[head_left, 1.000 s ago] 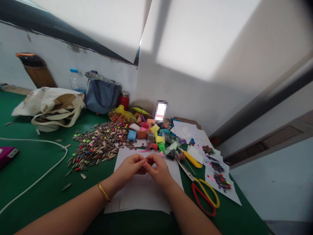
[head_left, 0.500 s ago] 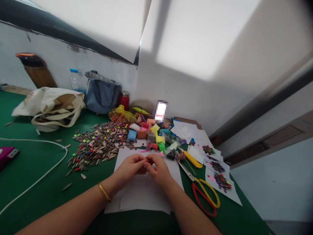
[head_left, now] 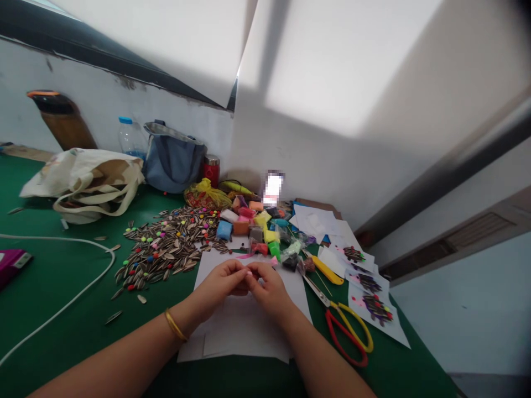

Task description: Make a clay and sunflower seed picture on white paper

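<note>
Near the front edge of the green table (head_left: 145, 326), which the picture cuts off below, the left hand (head_left: 222, 283) and the right hand (head_left: 269, 290) meet above white sheets of paper (head_left: 249, 337). Both hands have the thumb and forefinger pinched on a small pink piece (head_left: 249, 273); the fingertips hide most of it, so its shape and material are hard to make out. The other fingers are curled, and partly hidden. A gold bangle (head_left: 176, 325) is around the left wrist.

Toward the left edge lies a heap of striped seeds (head_left: 174, 243) mixed with coloured beads. Beside it, toward the far edge, are wrapped coloured blocks (head_left: 240, 228); they overlap, and I cannot count them. Along the right edge lie scissors (head_left: 332, 304), a yellow cutter (head_left: 327, 270) and decorated sheets (head_left: 396, 326), partly overlapping. At the far edge, a bright object (head_left: 272, 188) is blurred into squares. A purple box (head_left: 12, 265) is cut off at left.
</note>
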The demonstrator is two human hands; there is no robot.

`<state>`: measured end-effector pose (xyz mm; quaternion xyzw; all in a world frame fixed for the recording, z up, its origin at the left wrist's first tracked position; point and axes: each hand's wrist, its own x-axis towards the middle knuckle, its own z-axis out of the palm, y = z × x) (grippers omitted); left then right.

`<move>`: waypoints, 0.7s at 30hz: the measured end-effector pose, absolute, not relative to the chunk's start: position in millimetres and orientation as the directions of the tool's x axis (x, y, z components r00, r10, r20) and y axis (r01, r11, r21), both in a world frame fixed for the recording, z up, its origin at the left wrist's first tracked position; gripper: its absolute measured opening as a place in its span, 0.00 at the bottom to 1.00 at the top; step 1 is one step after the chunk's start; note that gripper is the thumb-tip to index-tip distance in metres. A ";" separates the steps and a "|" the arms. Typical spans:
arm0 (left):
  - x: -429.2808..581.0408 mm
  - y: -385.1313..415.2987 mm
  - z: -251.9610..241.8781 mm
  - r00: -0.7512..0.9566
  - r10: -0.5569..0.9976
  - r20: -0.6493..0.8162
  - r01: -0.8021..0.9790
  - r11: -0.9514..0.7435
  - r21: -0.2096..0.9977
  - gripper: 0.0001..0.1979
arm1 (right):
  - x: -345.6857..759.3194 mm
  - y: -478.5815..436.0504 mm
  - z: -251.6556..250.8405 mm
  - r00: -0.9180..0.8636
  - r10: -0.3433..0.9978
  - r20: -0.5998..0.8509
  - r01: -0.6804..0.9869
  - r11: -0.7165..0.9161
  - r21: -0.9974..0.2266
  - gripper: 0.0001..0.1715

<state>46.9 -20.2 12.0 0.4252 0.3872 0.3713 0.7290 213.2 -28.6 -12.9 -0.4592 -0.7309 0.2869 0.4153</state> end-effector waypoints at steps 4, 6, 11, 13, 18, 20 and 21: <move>43.6 -18.1 12.3 0.409 0.876 -0.258 -0.202 0.362 0.910 0.20 | 214.6 -26.9 -12.4 -0.253 0.920 0.300 0.373 0.378 -0.847 0.16; 42.0 -17.0 12.0 0.410 0.872 -0.266 -0.230 0.381 0.895 0.19 | 216.2 -25.2 -10.6 -0.299 0.914 0.275 0.279 0.359 -0.890 0.22; 43.6 -18.4 14.6 0.431 0.860 -0.272 -0.232 0.397 0.888 0.19 | 219.1 -22.8 -9.5 -0.297 0.924 0.240 0.179 0.301 -0.937 0.27; 46.2 -20.2 14.8 0.427 0.865 -0.262 -0.211 0.377 0.902 0.20 | 218.5 -23.3 -11.4 -0.275 0.931 0.239 0.210 0.301 -0.930 0.25; 49.2 -22.6 11.4 0.425 0.873 -0.239 -0.213 0.353 0.911 0.18 | 214.7 -26.4 -13.4 -0.267 0.931 0.251 0.283 0.324 -0.902 0.19; 48.2 -22.7 11.1 0.440 0.863 -0.248 -0.219 0.371 0.902 0.18 | 213.9 -26.9 -12.0 -0.272 0.928 0.254 0.302 0.333 -0.893 0.16; 47.6 -22.6 11.5 0.449 0.857 -0.252 -0.222 0.381 0.898 0.17 | 213.8 -26.8 -11.2 -0.271 0.929 0.252 0.307 0.331 -0.892 0.16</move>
